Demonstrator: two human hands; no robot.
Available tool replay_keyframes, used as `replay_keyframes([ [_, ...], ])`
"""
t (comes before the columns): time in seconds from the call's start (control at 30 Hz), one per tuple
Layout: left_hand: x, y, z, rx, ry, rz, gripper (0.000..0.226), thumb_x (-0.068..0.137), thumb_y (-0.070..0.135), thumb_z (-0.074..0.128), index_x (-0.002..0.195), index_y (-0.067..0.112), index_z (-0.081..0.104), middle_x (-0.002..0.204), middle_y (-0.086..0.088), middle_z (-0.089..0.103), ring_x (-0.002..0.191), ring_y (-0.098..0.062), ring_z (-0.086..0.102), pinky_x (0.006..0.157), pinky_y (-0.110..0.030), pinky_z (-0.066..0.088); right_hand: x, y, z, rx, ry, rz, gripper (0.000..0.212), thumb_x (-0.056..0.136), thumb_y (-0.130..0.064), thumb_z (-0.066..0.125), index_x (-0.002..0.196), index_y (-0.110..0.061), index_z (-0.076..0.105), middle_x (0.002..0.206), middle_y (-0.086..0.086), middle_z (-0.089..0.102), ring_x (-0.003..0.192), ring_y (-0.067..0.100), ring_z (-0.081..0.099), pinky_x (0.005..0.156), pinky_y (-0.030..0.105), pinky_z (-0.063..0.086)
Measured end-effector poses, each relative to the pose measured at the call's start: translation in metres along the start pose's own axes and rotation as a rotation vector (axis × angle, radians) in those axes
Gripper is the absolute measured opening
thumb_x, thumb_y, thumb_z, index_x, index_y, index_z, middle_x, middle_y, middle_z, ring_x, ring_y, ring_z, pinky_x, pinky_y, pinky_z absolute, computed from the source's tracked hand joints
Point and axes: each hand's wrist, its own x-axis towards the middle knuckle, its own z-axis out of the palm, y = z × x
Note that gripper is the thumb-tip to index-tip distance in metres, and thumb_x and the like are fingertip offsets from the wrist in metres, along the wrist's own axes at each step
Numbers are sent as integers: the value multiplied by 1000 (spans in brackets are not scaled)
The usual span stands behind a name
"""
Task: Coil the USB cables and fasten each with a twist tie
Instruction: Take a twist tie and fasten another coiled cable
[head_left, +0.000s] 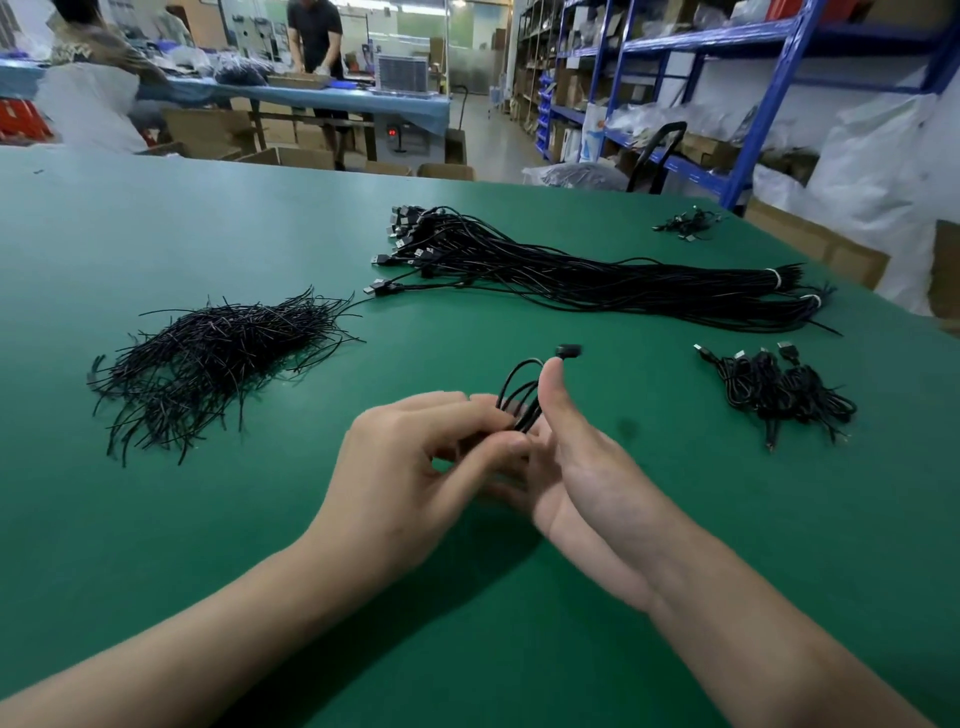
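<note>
— What has the person got hold of?

— A coiled cable (519, 395), black, a few loops, held up over the near part of the green bench (156, 234). The left hand (415, 457) has its fingers and thumb curled in and pinches the loops at their lower end.

— And the other one?

— The right hand (576, 467) is pressed against the same spot, palm turned towards the left one, thumb straight up beside the loops. Its fingers are tucked behind the left hand and blurred, so I can't tell whether it grips the coil. The cable's plug (569, 351) sticks out just past the thumb tip.

— Where are the ties?

— A loose heap of twist ties (218, 358), thin black strands, lies on the bench off to the left, well apart from the hands.

— And the other cables?

— A long bundle of straight cables (597, 280) lies across the middle, further back, with plugs fanned out at its left end and white bands (774, 277) round its right end. To the right of the hands is a small pile of coiled cables (779, 389). A few more cables (685, 223) lie near the far right edge. Beyond the bench there is blue shelving (779, 78) on the right, and a person (314, 36) stands at another table.
</note>
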Motion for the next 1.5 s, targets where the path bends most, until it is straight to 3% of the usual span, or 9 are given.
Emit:
replay_keyframes([
  [0.17,-1,6,1,-40,-13,-1,18,90,34,72,90,19,80,92,11,76,80,13,63,68,-1,37,1,2,-3,-27,56,-112,62,77,-61,59,106,-7,59,87,4,67,84,16,62,86,31,55],
  [0.4,-5,4,4,-60,-39,-27,19,87,33,73,90,17,83,95,9,78,97,13,65,81,-15,53,0,6,3,-194,48,-214,43,92,-55,43,81,-29,77,108,9,77,108,19,71,96,31,55],
  [0.5,-4,7,5,0,-29,15,14,87,27,76,88,15,83,95,7,78,90,21,61,76,1,39,1,8,1,-317,124,-264,49,100,-50,38,86,-19,74,103,6,78,103,19,73,99,38,52],
  [0.7,0,6,-3,-24,119,-95,14,93,32,66,100,30,78,78,19,71,73,1,66,63,-12,44,1,-4,-10,-635,374,-427,46,109,-35,35,82,-6,58,64,0,69,63,18,73,72,26,53],
  [0.8,3,5,-3,-156,62,-231,26,95,42,63,117,32,73,80,5,62,69,-9,56,63,-18,43,-2,3,-2,-890,306,-429,29,108,-35,38,83,-32,51,56,-1,57,47,18,60,61,49,54],
  [0.93,3,9,7,-334,-39,-373,29,88,54,70,111,37,75,95,-17,70,91,-34,66,85,-49,55,-3,11,8,-1354,258,-422,25,105,-28,32,113,-33,55,79,-2,66,68,26,59,65,50,51],
  [1.07,3,8,13,-275,50,-371,23,88,53,64,95,34,76,87,-7,73,87,-26,68,80,-46,52,-9,9,13,-1553,316,-378,26,107,-28,27,103,-22,52,80,2,65,75,31,60,65,44,47],
  [1.3,6,5,13,-310,101,-340,44,90,55,57,88,14,72,86,-18,69,83,-35,64,75,-56,52,-10,4,16,-1552,258,-419,26,108,-34,23,108,-25,47,74,-4,58,71,29,54,62,44,41],
  [1.5,8,-1,14,-388,94,-351,38,93,48,62,85,12,71,75,-15,69,67,-30,62,65,-48,52,-4,1,10,-1090,107,-220,26,105,-45,32,99,-34,55,73,-14,57,67,9,51,64,34,41],
])
